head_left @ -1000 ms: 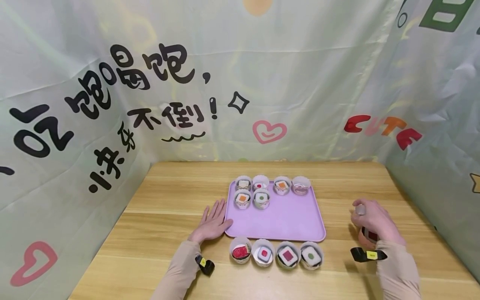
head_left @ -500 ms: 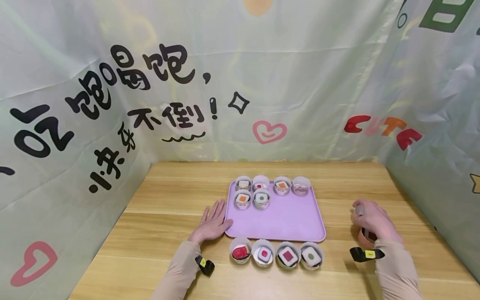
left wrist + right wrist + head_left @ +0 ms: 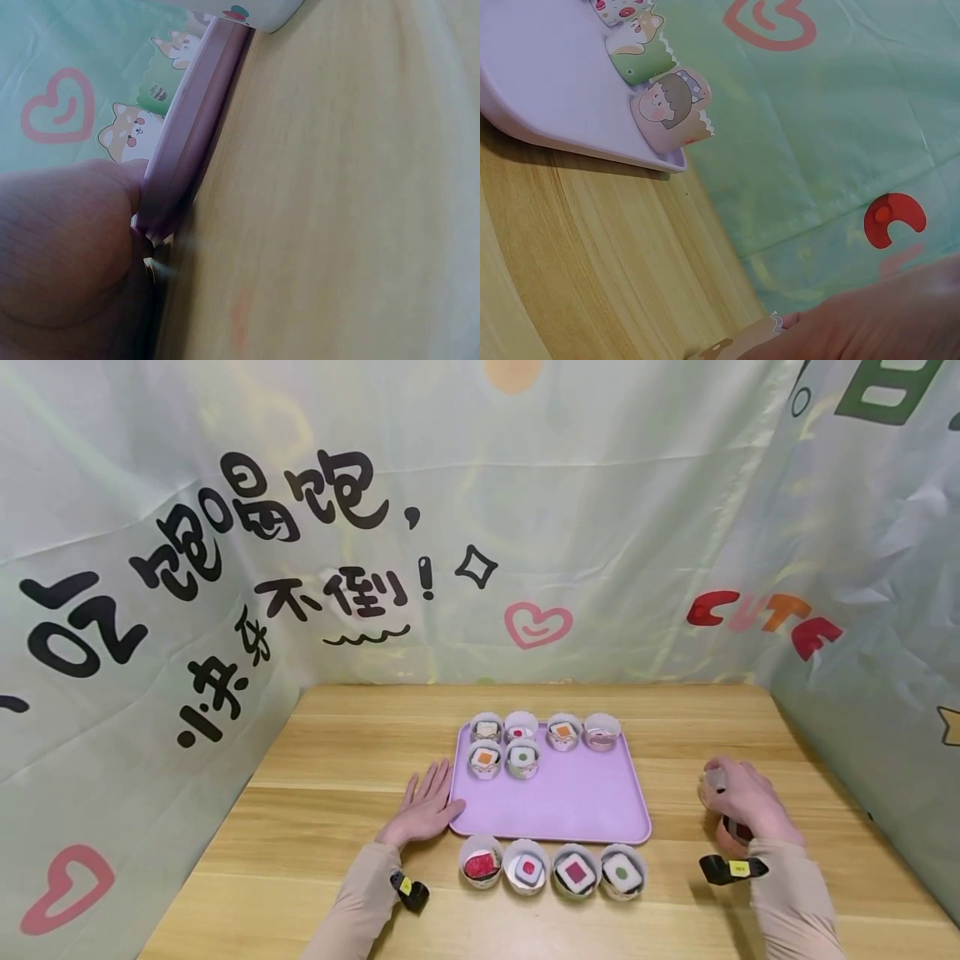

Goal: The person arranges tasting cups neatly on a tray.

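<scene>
My left hand [image 3: 422,812] lies flat on the table with fingers spread, its thumb touching the left rim of the purple tray [image 3: 585,800]. The tray's edge [image 3: 196,112] is close by the thumb in the left wrist view. To the tray's right, my right hand [image 3: 753,797] grips a paper baking cup [image 3: 706,792] with curled fingers. The hand covers most of it; part of its side [image 3: 742,339] shows low in the right wrist view. Another orange paper cup [image 3: 732,837] with a dark reddish piece stands partly hidden under the right wrist.
Several paper cups stand at the tray's back, including one with a green-dotted sushi-like piece [image 3: 522,758] and a pink cup [image 3: 602,732] at the right. Along the tray's front, a row of cups includes one with a red piece [image 3: 482,863]. Printed cloth [image 3: 600,527] hangs behind the table.
My right hand has shifted slightly left, and more of the gripped cup's side shows. The left hand, tray and other cups have stayed put.
</scene>
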`<control>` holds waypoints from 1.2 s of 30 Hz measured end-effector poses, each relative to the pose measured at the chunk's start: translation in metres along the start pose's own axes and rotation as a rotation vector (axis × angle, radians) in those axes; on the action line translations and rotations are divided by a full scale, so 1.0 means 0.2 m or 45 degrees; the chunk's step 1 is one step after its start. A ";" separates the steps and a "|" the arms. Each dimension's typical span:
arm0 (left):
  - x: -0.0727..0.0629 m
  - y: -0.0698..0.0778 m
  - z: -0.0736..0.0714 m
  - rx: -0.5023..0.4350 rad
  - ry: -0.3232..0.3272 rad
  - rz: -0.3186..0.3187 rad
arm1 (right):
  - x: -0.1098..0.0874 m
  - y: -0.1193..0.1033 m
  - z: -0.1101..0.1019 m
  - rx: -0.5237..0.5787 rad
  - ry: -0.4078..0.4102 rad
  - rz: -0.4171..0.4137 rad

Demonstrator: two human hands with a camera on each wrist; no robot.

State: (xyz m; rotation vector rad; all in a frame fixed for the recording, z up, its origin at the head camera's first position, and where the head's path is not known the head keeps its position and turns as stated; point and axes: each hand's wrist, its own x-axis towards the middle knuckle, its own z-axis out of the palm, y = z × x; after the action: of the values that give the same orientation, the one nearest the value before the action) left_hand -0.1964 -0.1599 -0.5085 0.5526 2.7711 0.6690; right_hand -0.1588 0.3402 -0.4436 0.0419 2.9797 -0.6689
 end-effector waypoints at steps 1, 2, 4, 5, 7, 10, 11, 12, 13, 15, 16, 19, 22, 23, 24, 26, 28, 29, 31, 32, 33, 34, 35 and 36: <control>0.01 0.00 0.01 0.011 0.004 -0.003 | 0.00 0.00 0.00 0.002 -0.005 0.005; 0.01 -0.01 0.01 0.028 0.003 -0.010 | 0.00 0.00 0.00 0.004 -0.010 0.011; 0.02 -0.02 0.03 0.057 0.008 -0.019 | 0.01 0.00 -0.01 0.004 -0.016 0.021; 0.03 -0.03 0.04 0.059 0.015 -0.019 | 0.01 0.00 -0.01 0.005 -0.017 0.025; 0.04 -0.04 0.05 0.058 0.025 -0.019 | 0.01 0.00 -0.01 0.008 -0.016 0.027; 0.04 -0.05 0.05 0.051 0.028 -0.024 | 0.01 0.01 0.00 0.008 0.003 0.025; 0.04 -0.05 0.05 0.045 0.032 -0.022 | 0.00 0.01 0.00 0.008 0.012 0.025; 0.04 -0.05 0.05 0.041 0.033 -0.022 | 0.00 0.01 0.00 0.010 0.021 0.024; 0.04 -0.05 0.05 0.035 0.038 -0.020 | 0.00 0.01 0.00 0.009 0.032 0.023; 0.04 -0.04 0.05 0.029 0.042 -0.019 | 0.00 0.01 0.01 0.008 0.052 0.024; 0.04 -0.04 0.05 0.027 0.044 -0.019 | -0.01 0.01 0.01 0.009 0.060 0.026; 0.03 -0.04 0.05 0.026 0.047 -0.019 | 0.00 0.02 0.01 0.012 0.091 0.030; 0.03 -0.04 0.05 0.027 0.050 -0.016 | 0.00 0.02 0.02 0.013 0.122 0.037; 0.04 -0.05 0.06 0.026 0.051 -0.014 | 0.00 0.02 0.02 0.009 0.134 0.036; 0.04 -0.05 0.06 0.027 0.052 -0.013 | 0.00 0.02 0.03 0.006 0.142 0.037; 0.04 -0.05 0.06 0.037 0.052 -0.012 | 0.00 0.01 0.03 -0.001 0.162 0.034; 0.04 -0.05 0.06 0.043 0.056 -0.007 | -0.01 0.00 0.03 -0.005 0.185 0.031; 0.04 -0.05 0.07 0.047 0.058 -0.004 | -0.01 -0.01 0.03 -0.005 0.197 0.029; 0.04 -0.06 0.07 0.051 0.066 0.002 | -0.01 -0.02 0.03 0.003 0.220 0.030; 0.04 -0.06 0.07 0.048 0.073 0.007 | -0.01 -0.03 0.03 0.007 0.236 0.029; 0.04 -0.06 0.07 0.048 0.071 0.006 | -0.01 -0.03 0.03 0.014 0.250 0.027; 0.04 -0.06 0.07 0.047 0.073 0.006 | -0.02 -0.04 0.04 0.020 0.267 0.024; 0.04 -0.06 0.07 0.049 0.073 0.004 | -0.02 -0.04 0.04 0.025 0.286 0.019; 0.04 -0.06 0.07 0.048 0.074 0.003 | -0.02 -0.05 0.04 0.030 0.305 0.014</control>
State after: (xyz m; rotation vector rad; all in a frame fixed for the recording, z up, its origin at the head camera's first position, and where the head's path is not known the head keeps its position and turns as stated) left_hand -0.2023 -0.1609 -0.5263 0.5521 2.8431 0.6448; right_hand -0.1553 0.3283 -0.4470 0.1498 3.1966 -0.7468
